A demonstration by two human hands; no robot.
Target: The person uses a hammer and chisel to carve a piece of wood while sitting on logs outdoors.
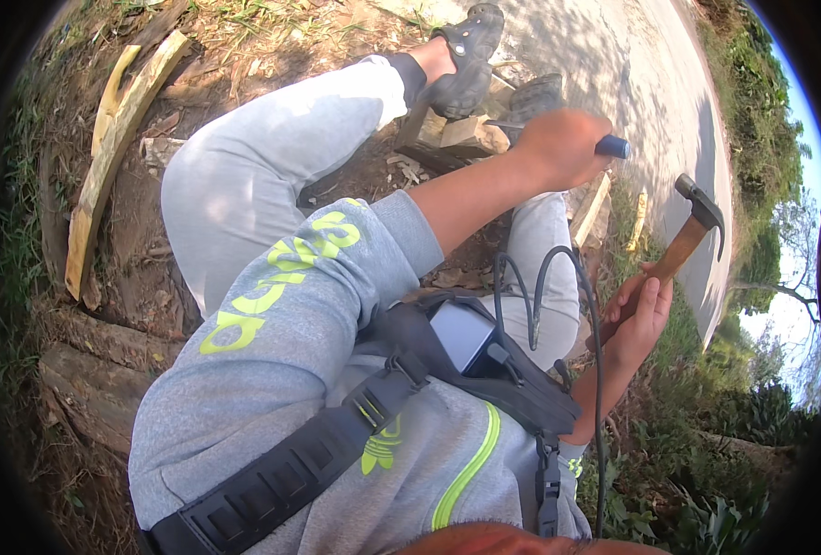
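My left hand is closed around a chisel; its blue handle end sticks out on the right. On the other side of the fist the thin blade points left, toward a pale wood block by my feet. Whether its tip touches the wood, I cannot tell. Lower and to the right, my right hand grips the wooden handle of a claw hammer. The metal hammer head is raised, apart from the chisel. My black clogs rest against the wood pieces.
Long split timber lies on the dirt at the left, above a log. Wood chips are scattered near the block. A black cable loops from my chest bag. A paved path runs along the right.
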